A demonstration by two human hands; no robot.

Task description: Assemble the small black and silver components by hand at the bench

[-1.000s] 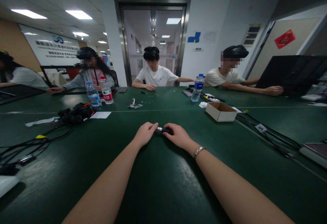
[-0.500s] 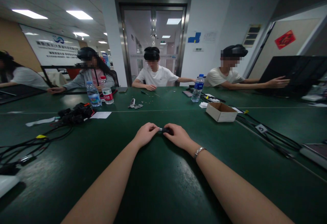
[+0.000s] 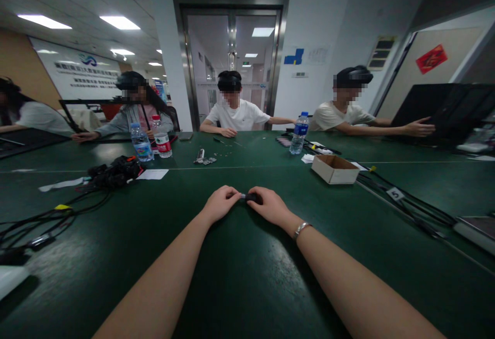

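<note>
Head view: the left hand (image 3: 221, 205) and right hand (image 3: 269, 206) grip a small black-and-silver piece (image 3: 251, 197) between them, over the middle of the green bench (image 3: 247, 277).

Thumb and fingers of the left hand pinch the silver end, while the right hand, a bracelet (image 3: 301, 229) at its wrist, curls round the black end; whether the piece touches the bench I cannot tell. Beyond the hands lie some metal bits (image 3: 204, 159); to the right, an open box (image 3: 343, 177) sits near a water bottle (image 3: 299, 131), and to the left a black bundle (image 3: 112, 174) lies beside white paper (image 3: 153, 174). Across the bench sits a person in a white T-shirt (image 3: 245, 115).
</note>
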